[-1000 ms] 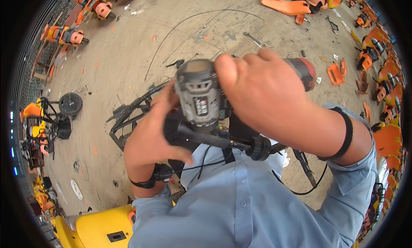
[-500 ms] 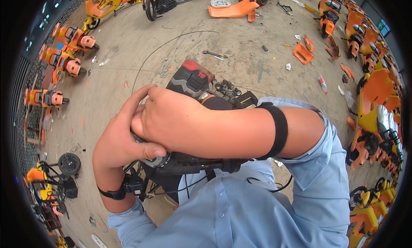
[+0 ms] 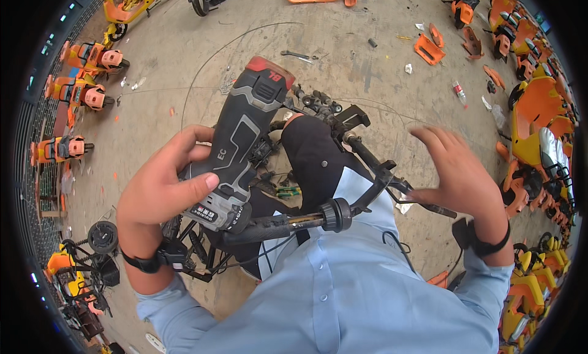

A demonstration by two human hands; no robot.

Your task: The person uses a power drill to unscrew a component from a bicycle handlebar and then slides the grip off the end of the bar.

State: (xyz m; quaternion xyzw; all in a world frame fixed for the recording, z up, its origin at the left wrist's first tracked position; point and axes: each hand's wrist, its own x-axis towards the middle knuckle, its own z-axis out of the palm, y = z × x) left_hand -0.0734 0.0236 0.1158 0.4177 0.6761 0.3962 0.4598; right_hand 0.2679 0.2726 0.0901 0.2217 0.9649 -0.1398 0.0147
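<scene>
My left hand (image 3: 162, 192) grips a grey and black cordless power tool (image 3: 240, 149) with a red battery end, its nose pointing down toward a black handlebar (image 3: 288, 222) with a round knob. My right hand (image 3: 456, 176) is off the tool, fingers spread, hovering just above a black brake lever and bar (image 3: 392, 176) on the right. Below both hands lies a black metal frame with cables (image 3: 196, 247). My light blue shirt fills the lower part of the view.
Concrete floor (image 3: 202, 66) strewn with small debris and a wrench (image 3: 297, 54). Orange and yellow ride-on vehicles (image 3: 79, 90) line the left edge; more orange and yellow shells (image 3: 533, 127) crowd the right. A loose wheel (image 3: 102, 236) lies at lower left.
My right hand has let go of the tool and swung out to the right with fingers spread. The tool, now uncovered, stays in my left hand.
</scene>
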